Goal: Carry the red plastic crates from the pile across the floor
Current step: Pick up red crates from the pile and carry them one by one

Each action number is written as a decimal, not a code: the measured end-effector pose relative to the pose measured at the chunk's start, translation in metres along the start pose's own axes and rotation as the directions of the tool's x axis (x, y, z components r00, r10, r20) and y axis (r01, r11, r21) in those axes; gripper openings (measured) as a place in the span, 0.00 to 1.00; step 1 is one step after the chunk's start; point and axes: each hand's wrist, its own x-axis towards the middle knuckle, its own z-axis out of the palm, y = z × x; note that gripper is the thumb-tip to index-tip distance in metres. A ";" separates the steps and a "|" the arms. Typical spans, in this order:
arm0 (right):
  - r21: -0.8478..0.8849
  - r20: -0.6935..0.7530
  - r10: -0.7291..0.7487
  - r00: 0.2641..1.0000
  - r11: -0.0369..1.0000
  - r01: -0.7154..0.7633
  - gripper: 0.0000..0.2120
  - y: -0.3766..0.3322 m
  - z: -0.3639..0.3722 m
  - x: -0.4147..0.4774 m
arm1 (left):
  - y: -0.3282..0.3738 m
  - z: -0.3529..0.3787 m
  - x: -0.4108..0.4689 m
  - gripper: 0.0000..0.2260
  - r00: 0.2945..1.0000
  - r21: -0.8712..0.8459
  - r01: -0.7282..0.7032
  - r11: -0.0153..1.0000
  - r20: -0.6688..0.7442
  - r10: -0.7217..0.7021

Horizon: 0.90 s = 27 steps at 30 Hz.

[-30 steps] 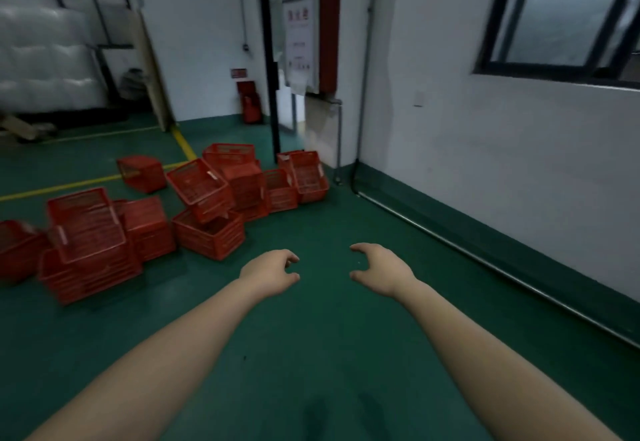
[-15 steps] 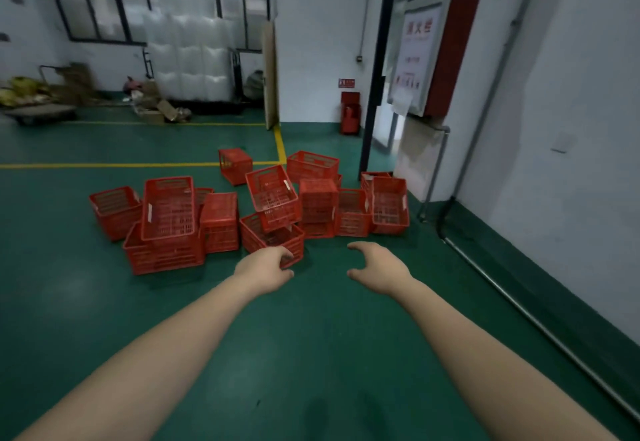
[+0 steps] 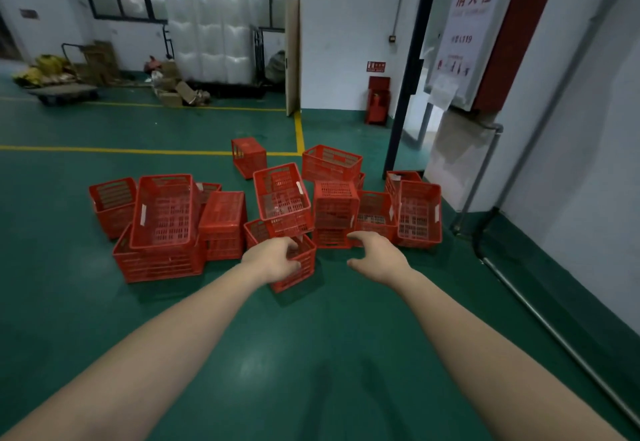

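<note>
On the green floor (image 3: 311, 336) ahead lies the pile of red crates (image 3: 263, 212), jumbled between a yellow line (image 3: 138, 151) and the right wall. Every crate whose inside shows is empty. One tilted crate (image 3: 282, 198) leans with its open mouth toward the camera, resting on the near crate (image 3: 298, 267); another (image 3: 162, 210) lies tipped the same way atop a low crate (image 3: 156, 264) at the left. Some stand upside down, such as one (image 3: 223, 212) beside that stack, and a lone crate (image 3: 248, 156) sits apart at the back, on the yellow line. Both bare forearms reach forward from the bottom corners, converging toward the pile's near edge. Left hand (image 3: 273, 258), fingers curled loosely, overlaps the near crate's rim (whether it touches cannot be told) and grips nothing visible. Right hand (image 3: 375, 255) hangs over bare floor just right of that crate, fingers and thumb spread in a wide half-open claw, holding nothing. Beyond, a red-framed hydrant cabinet (image 3: 485, 31) hangs on the right wall, and white sacks (image 3: 211, 35) are stacked at the back.
</note>
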 end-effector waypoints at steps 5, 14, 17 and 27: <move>0.023 -0.010 0.012 1.000 1.000 -0.012 0.28 0.019 -0.017 0.110 | -0.004 -0.024 0.119 0.22 0.999 -0.010 0.018 1.000 0.047 -0.017; 0.007 0.055 -0.033 0.998 0.999 0.033 0.29 0.087 -0.032 0.317 | 0.004 -0.025 0.321 0.25 0.995 0.004 0.056 0.998 0.079 -0.056; -0.002 0.059 -0.088 0.994 0.996 0.088 0.28 0.113 -0.042 0.394 | 0.012 -0.025 0.392 0.25 0.992 -0.023 0.110 0.994 0.061 -0.109; -0.064 0.170 -0.206 0.964 0.973 0.220 0.30 0.168 -0.076 0.613 | 0.032 -0.037 0.578 0.22 0.970 -0.097 0.239 0.966 0.061 -0.233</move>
